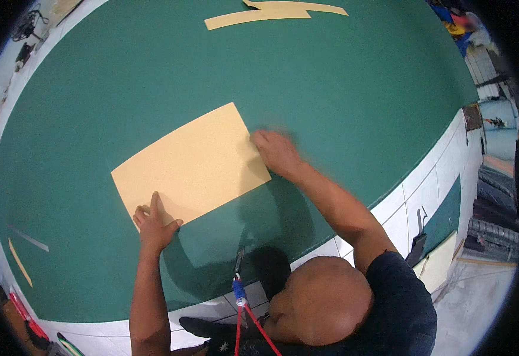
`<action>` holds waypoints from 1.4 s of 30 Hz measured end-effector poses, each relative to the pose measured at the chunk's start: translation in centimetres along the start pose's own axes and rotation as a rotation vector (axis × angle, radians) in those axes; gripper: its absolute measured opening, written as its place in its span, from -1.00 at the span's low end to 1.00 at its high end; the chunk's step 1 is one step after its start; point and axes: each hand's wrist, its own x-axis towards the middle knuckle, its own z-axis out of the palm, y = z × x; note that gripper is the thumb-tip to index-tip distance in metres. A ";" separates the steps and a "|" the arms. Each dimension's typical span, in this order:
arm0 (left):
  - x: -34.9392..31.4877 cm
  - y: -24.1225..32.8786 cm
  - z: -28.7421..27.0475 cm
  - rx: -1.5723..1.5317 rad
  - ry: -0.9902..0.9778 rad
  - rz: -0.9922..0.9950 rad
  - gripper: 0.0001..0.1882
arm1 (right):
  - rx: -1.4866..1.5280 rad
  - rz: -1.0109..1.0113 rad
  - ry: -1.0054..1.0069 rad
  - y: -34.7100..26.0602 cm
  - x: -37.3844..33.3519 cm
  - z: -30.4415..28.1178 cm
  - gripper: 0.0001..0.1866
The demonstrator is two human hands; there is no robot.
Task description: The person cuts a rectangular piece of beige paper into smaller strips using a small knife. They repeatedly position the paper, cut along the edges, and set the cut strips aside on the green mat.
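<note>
1. Tan rectangular sheet [197, 157], paper or thin card: lies flat left of centre, set at a slant on a broad green work surface [366, 89].
2. Left hand [155, 225]: palm down at the sheet's lower-left corner, fingers spread and resting on it, thumb out to the right along the lower edge; grasping nothing. Forearm rises from the lower edge of the frame.
3. Right hand [276, 153]: at the sheet's right edge, fingers curled in, somewhat blurred. Cannot tell whether it pinches the edge or holds something small. Arm bent, reaching up and leftward from a dark sleeve [398, 291].
4. Tan offcuts [277, 12], long and angular: top centre. Narrow tan sliver [20, 263] and pale strip [29, 238]: lower left.
5. Red cord [262, 329] with blue-and-white fitting [239, 292]: bottom centre.
6. White tiles [393, 228]: lower right, beyond the green edge.
</note>
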 end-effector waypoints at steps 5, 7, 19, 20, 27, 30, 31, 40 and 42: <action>0.0 0.3 0.0 0.057 0.002 0.008 0.19 | 0.033 -0.040 -0.055 0.2 -6.7 -0.4 -0.83; 0.3 0.2 0.3 0.097 0.011 0.027 0.19 | 0.082 -0.036 -0.006 -0.3 -7.7 -0.5 -0.82; 0.0 0.8 -0.5 0.057 -0.019 -0.005 0.19 | 0.103 -0.039 -0.067 0.4 -9.9 -1.0 -0.82; -0.1 0.7 -0.5 0.046 -0.012 -0.005 0.19 | 0.118 -0.057 -0.053 0.2 -10.0 -1.2 -0.82; -0.1 1.1 -0.6 0.044 -0.025 -0.030 0.21 | 0.136 0.007 -0.090 -0.4 -10.0 -1.7 -0.82; 0.1 0.8 -0.5 0.037 -0.031 -0.008 0.21 | 0.138 0.062 -0.120 -0.5 -9.9 -2.1 -0.80; 0.1 0.8 -0.6 0.033 -0.036 0.000 0.21 | 0.133 0.067 -0.148 -0.6 -9.7 -2.4 -0.80; 0.2 1.0 -0.4 0.022 -0.025 -0.032 0.21 | 0.086 0.004 -0.094 0.9 -6.0 -0.8 -0.74; 0.3 0.7 -0.3 0.018 -0.024 -0.017 0.21 | 0.112 0.009 -0.068 0.6 -3.4 -0.9 -0.71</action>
